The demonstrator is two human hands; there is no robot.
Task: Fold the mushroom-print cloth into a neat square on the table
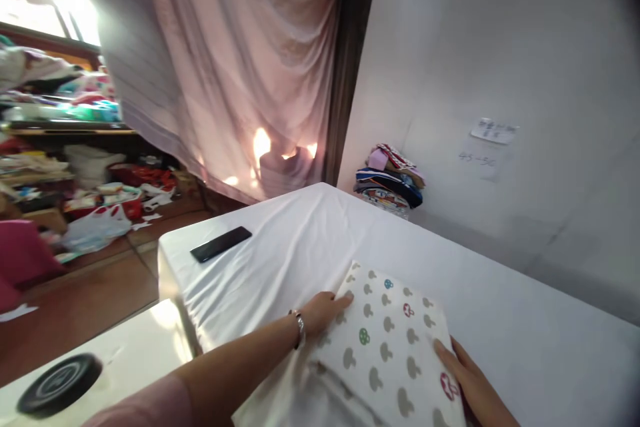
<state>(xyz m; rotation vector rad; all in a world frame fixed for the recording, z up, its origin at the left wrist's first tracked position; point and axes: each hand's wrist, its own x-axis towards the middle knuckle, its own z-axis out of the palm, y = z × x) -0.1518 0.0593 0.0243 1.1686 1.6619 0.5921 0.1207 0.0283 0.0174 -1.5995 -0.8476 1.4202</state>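
Note:
A white folded cloth (387, 340) printed with grey, green, blue and red mushrooms lies at the near side of the white-covered table (290, 247). My left hand (323, 313), with a silver bracelet at the wrist, grips its left edge, thumb on top and the other fingers mostly hidden. At the right edge, my right hand (465, 370) holds the cloth with the thumb over the print and fingers along the outer side. The near part of the cloth hangs loosely toward me and runs out of view.
A black phone (221, 244) lies on the table's left part. Beyond the far edge, a stack of folded clothes (389, 180) stands by the grey wall. A white surface at lower left bears a round black object (60, 383). Bags and clutter (100, 213) fill the far left.

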